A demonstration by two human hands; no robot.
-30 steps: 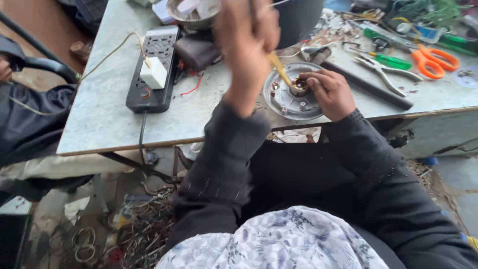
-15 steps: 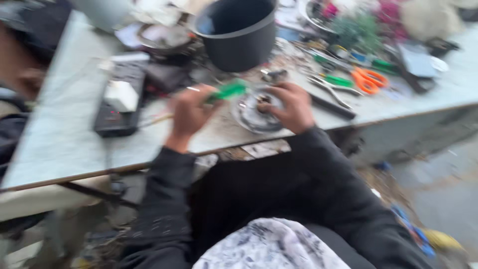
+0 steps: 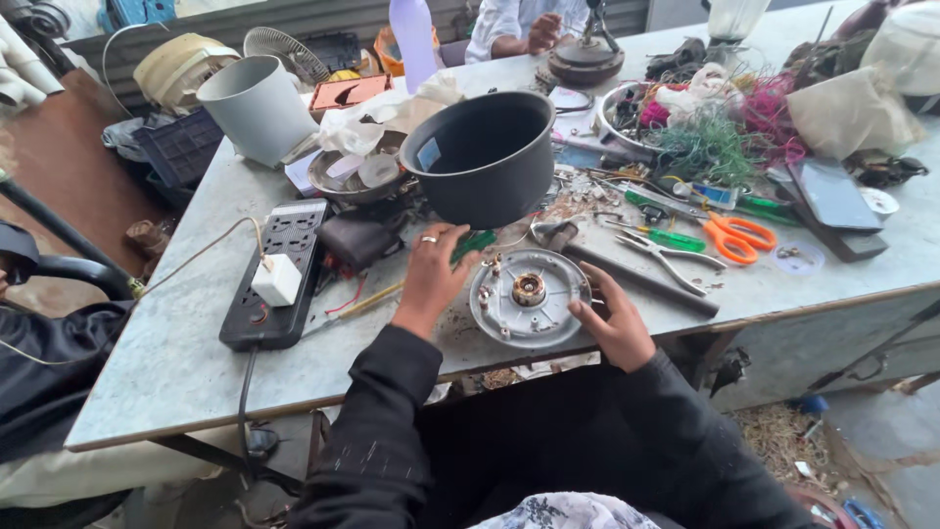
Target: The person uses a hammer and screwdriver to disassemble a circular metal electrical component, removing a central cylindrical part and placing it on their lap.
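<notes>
A round grey metal disc (image 3: 509,312) with a copper-coloured hub lies flat near the table's front edge. My right hand (image 3: 615,328) grips its right rim, with the thumb on the plate. My left hand (image 3: 431,274) rests just left of the disc, closed around a green-handled tool (image 3: 477,242). The green handle pokes out past the fingers toward a black pot (image 3: 485,152). A thin yellowish shaft (image 3: 367,302) runs from under the hand to the lower left.
A black power strip (image 3: 257,313) with a white adapter (image 3: 277,279) lies to the left. Orange scissors (image 3: 739,235), pliers (image 3: 671,257), a green screwdriver (image 3: 674,238) and tangled wires (image 3: 715,142) crowd the right. Another person (image 3: 514,24) sits across the grey table (image 3: 166,362).
My left hand dropped from a raised position to the table and now holds the green-handled tool beside the disc. My right hand stayed on the disc. The camera tilted up.
</notes>
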